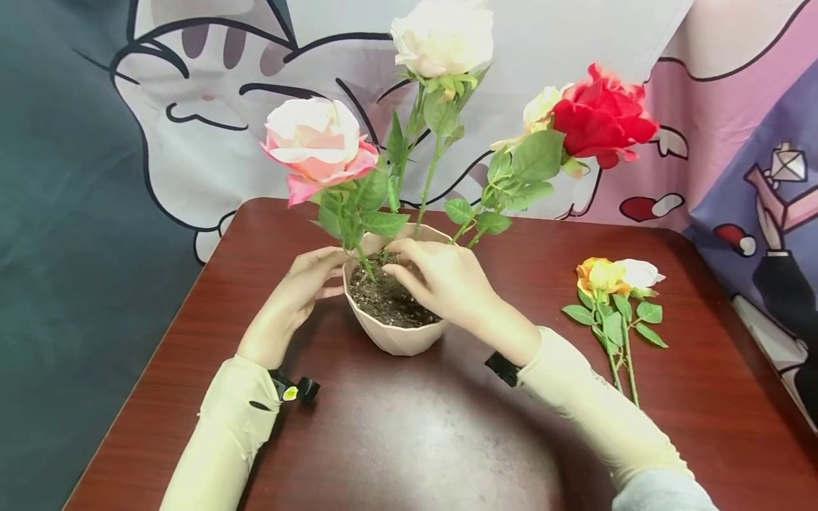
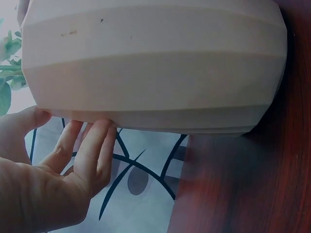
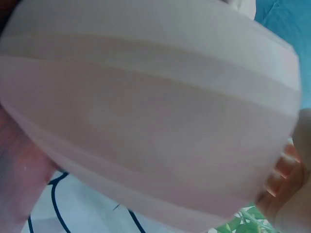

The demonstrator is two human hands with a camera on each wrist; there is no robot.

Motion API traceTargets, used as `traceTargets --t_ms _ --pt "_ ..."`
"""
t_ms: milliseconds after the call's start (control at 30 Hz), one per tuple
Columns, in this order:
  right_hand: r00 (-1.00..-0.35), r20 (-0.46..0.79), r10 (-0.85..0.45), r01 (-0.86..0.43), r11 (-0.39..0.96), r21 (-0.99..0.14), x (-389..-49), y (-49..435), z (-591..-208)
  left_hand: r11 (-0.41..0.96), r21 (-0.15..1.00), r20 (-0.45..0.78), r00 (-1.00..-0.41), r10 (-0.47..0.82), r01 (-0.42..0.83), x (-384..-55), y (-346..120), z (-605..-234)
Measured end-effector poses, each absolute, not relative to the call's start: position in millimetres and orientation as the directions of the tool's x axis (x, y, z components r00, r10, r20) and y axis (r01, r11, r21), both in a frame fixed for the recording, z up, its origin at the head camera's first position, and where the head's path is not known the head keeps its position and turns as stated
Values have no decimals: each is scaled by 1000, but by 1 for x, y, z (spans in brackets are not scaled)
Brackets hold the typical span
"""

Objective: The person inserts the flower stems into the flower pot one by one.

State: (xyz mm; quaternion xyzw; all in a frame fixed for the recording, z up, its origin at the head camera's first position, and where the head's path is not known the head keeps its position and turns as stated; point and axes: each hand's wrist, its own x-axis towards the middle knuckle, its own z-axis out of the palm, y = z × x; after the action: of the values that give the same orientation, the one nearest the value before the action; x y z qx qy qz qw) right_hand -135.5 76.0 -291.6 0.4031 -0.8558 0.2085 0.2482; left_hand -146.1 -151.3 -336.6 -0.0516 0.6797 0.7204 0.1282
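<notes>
left hand (image 1: 295,289) against pale pot (image 1: 399,339)

The pot (image 1: 399,339) stands on the table (image 1: 383,440) between the hands: left hand (image 1: 297,287) at its left side, right hand (image 1: 450,280) over the soil (image 1: 378,301) inside. Planted roses (image 1: 319,145) rise between the hands and behind the right hand. Loose roses (image 1: 601,278) lie right of the right hand. Backdrop (image 1: 211,85): behind the table.
</notes>
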Motion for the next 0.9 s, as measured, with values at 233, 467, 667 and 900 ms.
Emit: traceTargets --t_ms 233,467,667,900 --pt "-513 609 -605 -812 573 -115 -116 102 -289 -47 964 -254 -960 115 -261 -148 -152 -335" --pt "-617 563 -550 -766 584 -268 -96 171 -291 -79 959 -261 -956 136 -273 -150 -149 -334" --pt "-772 477 -420 -597 737 -317 -70 246 -286 -125 946 -274 -944 185 -299 -154 -149 -333" --pt "-867 436 -242 -402 856 -324 -42 305 -277 -127 947 -266 -941 206 -296 -156 -155 -332"
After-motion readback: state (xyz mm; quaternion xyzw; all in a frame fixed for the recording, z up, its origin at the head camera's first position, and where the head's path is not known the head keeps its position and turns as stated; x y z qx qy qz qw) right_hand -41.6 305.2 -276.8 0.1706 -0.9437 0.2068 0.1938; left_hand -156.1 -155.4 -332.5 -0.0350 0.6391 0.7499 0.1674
